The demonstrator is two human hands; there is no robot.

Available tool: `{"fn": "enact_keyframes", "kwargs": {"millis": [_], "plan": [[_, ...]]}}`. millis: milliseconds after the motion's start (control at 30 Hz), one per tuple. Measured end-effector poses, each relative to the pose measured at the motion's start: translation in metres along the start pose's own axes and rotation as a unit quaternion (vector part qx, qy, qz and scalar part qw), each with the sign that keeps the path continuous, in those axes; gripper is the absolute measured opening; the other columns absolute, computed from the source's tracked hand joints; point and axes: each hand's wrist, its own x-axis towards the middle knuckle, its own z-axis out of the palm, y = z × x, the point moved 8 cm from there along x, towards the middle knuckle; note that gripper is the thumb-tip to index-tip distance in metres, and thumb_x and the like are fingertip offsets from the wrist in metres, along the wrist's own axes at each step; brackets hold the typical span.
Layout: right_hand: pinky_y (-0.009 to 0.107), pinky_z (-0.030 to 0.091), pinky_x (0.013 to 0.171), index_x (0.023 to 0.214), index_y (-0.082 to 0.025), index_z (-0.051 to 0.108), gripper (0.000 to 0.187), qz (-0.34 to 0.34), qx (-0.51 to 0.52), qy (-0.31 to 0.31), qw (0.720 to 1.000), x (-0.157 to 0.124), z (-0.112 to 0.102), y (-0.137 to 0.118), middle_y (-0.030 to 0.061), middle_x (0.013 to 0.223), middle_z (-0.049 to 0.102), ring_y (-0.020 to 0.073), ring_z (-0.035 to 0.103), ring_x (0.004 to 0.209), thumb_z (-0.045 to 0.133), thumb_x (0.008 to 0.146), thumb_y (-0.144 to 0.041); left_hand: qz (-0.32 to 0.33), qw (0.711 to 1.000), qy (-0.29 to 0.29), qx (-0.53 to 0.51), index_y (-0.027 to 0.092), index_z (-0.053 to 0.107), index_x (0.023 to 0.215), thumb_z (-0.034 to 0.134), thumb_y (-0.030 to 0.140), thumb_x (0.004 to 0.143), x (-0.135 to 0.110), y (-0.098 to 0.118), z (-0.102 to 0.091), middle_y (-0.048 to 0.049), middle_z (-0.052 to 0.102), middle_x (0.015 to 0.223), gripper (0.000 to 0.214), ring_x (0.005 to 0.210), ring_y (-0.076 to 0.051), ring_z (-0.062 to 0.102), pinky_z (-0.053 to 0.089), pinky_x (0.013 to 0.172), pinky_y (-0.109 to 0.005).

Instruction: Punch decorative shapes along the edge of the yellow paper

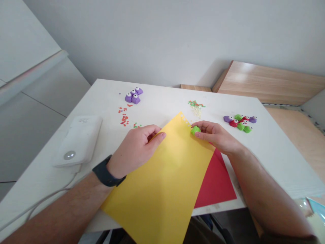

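Note:
A yellow sheet of paper (165,176) slants across the front of the table, with a row of small holes along its upper right edge. My left hand (142,145), wearing a dark wristband, pinches the sheet's left edge, thumb on top. At the opposite edge, my right hand (215,135) is closed on a small green craft punch (195,130) placed against the paper's edge. Whether the punch is pressed down cannot be made out. Partly beneath the yellow sheet lies a red sheet of paper (217,183).
Purple craft punches (133,96) cluster at the back left, and mixed-colour ones (241,122) at the right. Red paper bits (124,119), green bits (137,125) and a mixed pile of bits (196,105) lie about. A white device (78,139) with a cable occupies the table's left side.

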Motion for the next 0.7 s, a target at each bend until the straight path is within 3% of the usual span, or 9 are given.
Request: {"fn": "enact_keyframes", "kwargs": {"millis": [700], "plan": [[0.033, 0.053, 0.081, 0.112, -0.023, 0.073, 0.041, -0.019, -0.026, 0.011, 0.999, 0.0010, -0.0012, -0.0017, 0.0051, 0.108, 0.076, 0.0193, 0.069, 0.090, 0.089, 0.078, -0.041, 0.006, 1.000, 0.006, 0.003, 0.022, 0.067, 0.085, 0.054, 0.049, 0.101, -0.0019, 0.0026, -0.0004, 0.0038, 0.063, 0.067, 0.034, 0.062, -0.015, 0.055, 0.037, 0.059, -0.027]]}}
